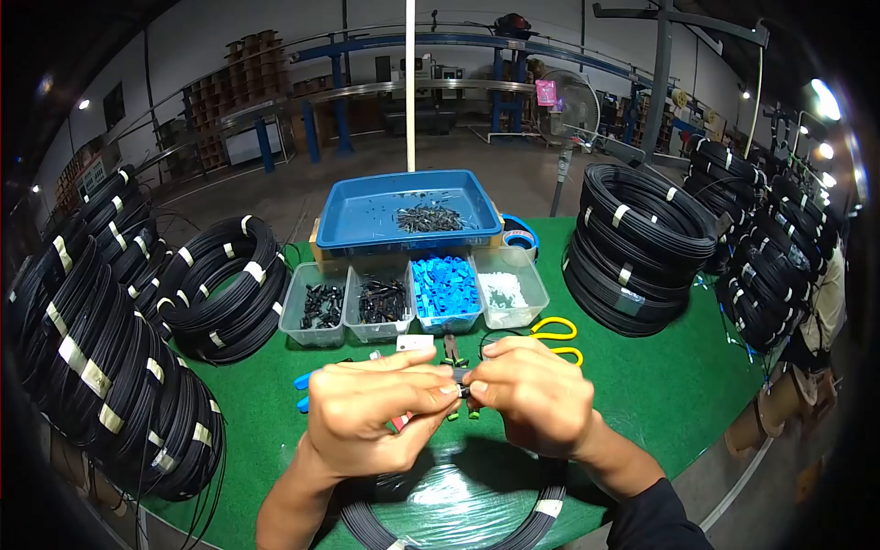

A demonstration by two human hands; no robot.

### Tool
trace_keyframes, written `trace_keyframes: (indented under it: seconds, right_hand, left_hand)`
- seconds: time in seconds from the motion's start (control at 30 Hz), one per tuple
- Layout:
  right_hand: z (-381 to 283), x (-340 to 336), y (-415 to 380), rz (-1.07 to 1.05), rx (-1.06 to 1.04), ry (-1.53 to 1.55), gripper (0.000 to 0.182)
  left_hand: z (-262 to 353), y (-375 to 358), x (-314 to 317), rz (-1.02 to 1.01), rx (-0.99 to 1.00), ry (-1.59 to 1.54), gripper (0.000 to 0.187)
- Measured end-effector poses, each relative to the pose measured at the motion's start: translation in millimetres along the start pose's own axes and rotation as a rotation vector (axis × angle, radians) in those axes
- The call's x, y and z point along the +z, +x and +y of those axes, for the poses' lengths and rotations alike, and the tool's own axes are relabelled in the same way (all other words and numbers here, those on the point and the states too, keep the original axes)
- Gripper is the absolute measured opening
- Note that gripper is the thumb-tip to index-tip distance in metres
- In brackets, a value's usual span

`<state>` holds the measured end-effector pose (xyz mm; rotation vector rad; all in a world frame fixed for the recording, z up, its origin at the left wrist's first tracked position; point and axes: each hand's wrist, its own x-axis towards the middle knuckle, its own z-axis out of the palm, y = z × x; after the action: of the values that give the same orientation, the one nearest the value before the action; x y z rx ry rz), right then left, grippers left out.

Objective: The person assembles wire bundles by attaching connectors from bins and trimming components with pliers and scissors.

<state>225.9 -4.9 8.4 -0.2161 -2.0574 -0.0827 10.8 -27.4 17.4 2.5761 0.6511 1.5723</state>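
My left hand [376, 412] and my right hand [541, 394] meet over the middle of the table, each closed in a pinch. Between the fingertips is a tiny piece with a white bit and dark parts; most of it is hidden. Below the hands lies a coil of black cable [362, 527], bound with pale tape, around clear plastic film [446, 490]. Behind the fingers, partly covered, is a green-handled tool [450, 348]. Yellow-handled scissors [555, 321] lie beyond my right hand, and a blue-handled tool [302, 381] is beside my left.
Four clear bins hold black parts [321, 305], more dark parts [380, 301], blue pieces [445, 286] and white pieces [502, 291]. A blue tray [367, 240] stands behind them. Stacked cable coils flank the green table [257, 403] at left [225, 289] and right [632, 247].
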Motion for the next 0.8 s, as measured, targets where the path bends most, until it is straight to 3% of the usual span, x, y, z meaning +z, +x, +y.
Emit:
trace_keyframes:
  seconds: [0.07, 0.17, 0.23, 0.3, 0.33, 0.37, 0.5, 0.6, 0.73, 0.77, 0.8]
  right_hand:
    - [-2, 0, 1, 0.025, -0.207, -0.170, 0.011]
    - [6, 3, -4, 0.045, -0.195, -0.151, 0.009]
    - [12, -1, -8, 0.015, 0.124, 0.242, 0.007]
    - [22, 14, -22, 0.016, 0.463, 0.545, 0.011]
    - [22, 13, -23, -0.045, 0.792, 0.766, 0.012]
    - [22, 15, -21, -0.037, 0.844, 0.799, 0.009]
    - [7, 2, -7, -0.038, 0.373, 0.309, 0.013]
    - [6, 5, -5, 0.038, -0.028, -0.007, 0.015]
    - [7, 5, -4, 0.072, -0.228, -0.188, 0.011]
    - [8, 5, -7, 0.073, -0.216, -0.191, 0.009]
    - [8, 6, -8, 0.075, -0.201, -0.196, 0.007]
  left_hand:
    - [9, 0, -3, -0.033, -0.194, -0.153, 0.019]
    - [10, -1, 8, 0.016, -0.023, 0.007, 0.016]
    - [11, 2, 12, -0.056, 0.350, 0.377, 0.013]
    - [3, 3, 8, -0.163, 0.495, 0.446, 0.014]
    - [-1, 1, 8, -0.191, 0.487, 0.440, 0.014]
    - [-6, 0, 8, -0.216, 0.481, 0.439, 0.014]
    - [-13, 3, -1, -0.097, 0.317, 0.235, 0.016]
    - [-8, 1, 4, 0.012, 0.046, -0.021, 0.021]
    - [3, -2, 10, 0.050, -0.154, -0.172, 0.019]
    - [5, -1, 12, 0.053, -0.154, -0.170, 0.019]
    - [6, 0, 15, 0.038, -0.015, 0.011, 0.016]
